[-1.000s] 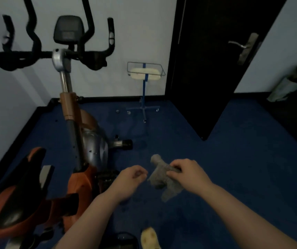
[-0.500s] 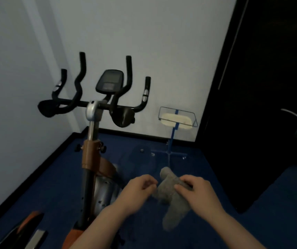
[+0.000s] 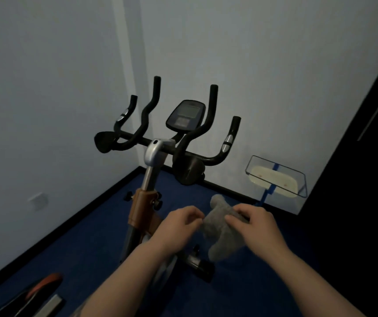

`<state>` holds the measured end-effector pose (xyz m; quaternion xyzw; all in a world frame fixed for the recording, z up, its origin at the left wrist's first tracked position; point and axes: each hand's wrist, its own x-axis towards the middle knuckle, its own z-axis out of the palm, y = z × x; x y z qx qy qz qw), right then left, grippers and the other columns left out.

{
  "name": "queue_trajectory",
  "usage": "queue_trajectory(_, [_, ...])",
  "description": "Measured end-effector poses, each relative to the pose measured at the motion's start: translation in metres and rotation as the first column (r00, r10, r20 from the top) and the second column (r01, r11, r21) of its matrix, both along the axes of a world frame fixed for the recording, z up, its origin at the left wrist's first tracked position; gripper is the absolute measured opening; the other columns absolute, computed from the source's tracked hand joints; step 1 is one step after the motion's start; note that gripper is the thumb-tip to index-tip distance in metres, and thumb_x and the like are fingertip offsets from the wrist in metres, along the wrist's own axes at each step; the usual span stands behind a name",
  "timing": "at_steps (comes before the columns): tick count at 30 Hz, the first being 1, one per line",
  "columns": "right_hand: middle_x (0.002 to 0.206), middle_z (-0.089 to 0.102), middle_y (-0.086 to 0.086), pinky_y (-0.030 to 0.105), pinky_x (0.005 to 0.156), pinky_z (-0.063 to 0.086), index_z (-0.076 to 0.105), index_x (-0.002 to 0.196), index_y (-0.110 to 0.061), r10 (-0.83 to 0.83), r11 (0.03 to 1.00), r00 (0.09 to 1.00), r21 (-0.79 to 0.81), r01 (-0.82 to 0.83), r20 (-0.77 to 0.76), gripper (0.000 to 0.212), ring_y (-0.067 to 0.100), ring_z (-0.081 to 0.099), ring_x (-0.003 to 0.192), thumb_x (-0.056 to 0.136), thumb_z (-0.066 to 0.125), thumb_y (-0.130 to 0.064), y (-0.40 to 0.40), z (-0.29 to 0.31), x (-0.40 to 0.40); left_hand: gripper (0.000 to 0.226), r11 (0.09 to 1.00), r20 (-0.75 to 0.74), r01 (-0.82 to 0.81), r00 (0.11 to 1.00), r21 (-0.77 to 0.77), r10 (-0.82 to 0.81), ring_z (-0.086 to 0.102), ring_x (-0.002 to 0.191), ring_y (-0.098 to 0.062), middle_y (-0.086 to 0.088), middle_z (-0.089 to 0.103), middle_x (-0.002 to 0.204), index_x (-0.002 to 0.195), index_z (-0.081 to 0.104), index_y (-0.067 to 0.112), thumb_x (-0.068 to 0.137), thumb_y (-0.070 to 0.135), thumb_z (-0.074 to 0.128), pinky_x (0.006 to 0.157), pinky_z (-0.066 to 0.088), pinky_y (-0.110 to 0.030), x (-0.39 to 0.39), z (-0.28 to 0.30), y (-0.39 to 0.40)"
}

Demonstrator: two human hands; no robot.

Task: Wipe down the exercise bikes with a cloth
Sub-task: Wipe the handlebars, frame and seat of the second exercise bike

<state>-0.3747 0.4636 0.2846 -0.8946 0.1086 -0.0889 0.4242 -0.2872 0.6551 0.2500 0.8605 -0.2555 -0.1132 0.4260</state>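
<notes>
Two hands hold a cloth in front of an exercise bike.
The orange-and-black exercise bike stands left by the white wall; the left hand pinches the crumpled grey cloth's edge, the right hand grips its top, above blue carpet.

The bike loses its lower frame behind the forearms, its seat cut by the bottom edge (only an orange sliver shows); the screen is unreadable.

Open air before handlebars
</notes>
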Motion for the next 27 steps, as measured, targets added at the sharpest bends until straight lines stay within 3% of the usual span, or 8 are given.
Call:
queue_trajectory(6, [0.078,0.070,-0.010,0.040,0.073,0.057,0.072,0.084,-0.030,-0.037,0.997,0.996,0.068,0.032,0.079,0.006,0.003,0.065,0.076,0.087,0.067,-0.031,0.002,-0.002,0.033,0.014,1.000,0.005,-0.027,1.000,0.008,0.027,0.061,0.094,0.004,0.014,0.067,0.100,0.105,0.066,0.030,0.094,0.027,0.058,0.091,0.051,-0.030,0.042,0.002,0.003])
queue_trajectory(11, [0.080,0.070,-0.012,0.040,0.074,0.056,0.071,0.085,-0.032,-0.099,0.989,0.989,0.120,0.085,0.113,0.006,0.002,0.064,0.078,0.088,0.066,-0.032,0.011,-0.003,0.064,0.014,1.000,0.049,0.019,0.999,0.004,-0.019,0.060,0.097,0.005,0.015,0.067,0.102,0.103,0.064,0.035,0.094,0.027,0.058,0.093,0.051,-0.031,0.090,0.011,0.002])
queue_trajectory(17, [0.080,0.071,-0.008,0.040,0.069,0.057,0.072,0.088,-0.026,-0.237,0.960,0.955,0.197,0.201,0.180,0.007,0.007,0.066,0.078,0.089,0.066,-0.030,0.048,-0.007,0.111,0.018,0.997,0.119,0.068,0.991,-0.041,-0.063,0.062,0.087,-0.001,0.011,0.068,0.091,0.094,0.065,0.034,0.093,0.018,0.058,0.085,0.053,-0.034,0.147,0.018,0.016])
queue_trajectory(22, [0.086,0.070,-0.010,0.018,0.058,0.053,0.070,0.098,-0.022,-0.399,0.894,0.885,0.318,0.317,0.241,0.011,-0.002,0.066,0.079,0.089,0.066,-0.027,0.073,-0.016,0.141,0.018,0.984,0.183,-0.026,0.981,-0.176,0.059,0.061,0.071,-0.006,0.010,0.065,0.078,0.089,0.067,0.029,0.093,0.015,0.057,0.066,0.053,-0.033,0.193,0.011,0.038])
queue_trajectory(27, [0.086,0.067,-0.012,0.014,0.056,0.051,0.065,0.092,-0.029,-0.576,0.800,0.773,0.377,0.466,0.266,0.006,-0.008,0.063,0.079,0.087,0.068,-0.028,0.089,-0.025,0.149,0.018,0.987,0.328,-0.009,0.943,-0.161,0.062,0.058,0.070,-0.003,0.016,0.060,0.077,0.087,0.062,0.036,0.092,0.019,0.056,0.059,0.045,-0.023,0.250,0.013,0.048])
